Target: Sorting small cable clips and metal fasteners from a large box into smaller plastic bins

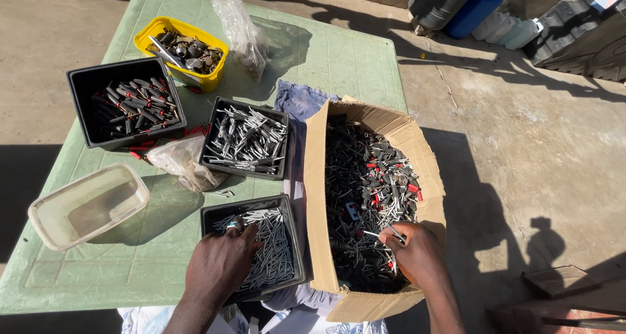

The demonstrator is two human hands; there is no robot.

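One head camera, high up, looking down close at the green table [339,53] and both hands.

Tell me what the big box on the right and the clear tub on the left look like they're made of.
The big box looks like brown corrugated cardboard: matt, with creased, bent flaps. The clear tub seems to be translucent plastic: the green table shows through its milky walls, and its rim glints in the sun.

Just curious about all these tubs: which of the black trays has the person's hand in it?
The black plastic tray nearest the person, filled with plain silver pins; the left hand rests inside.
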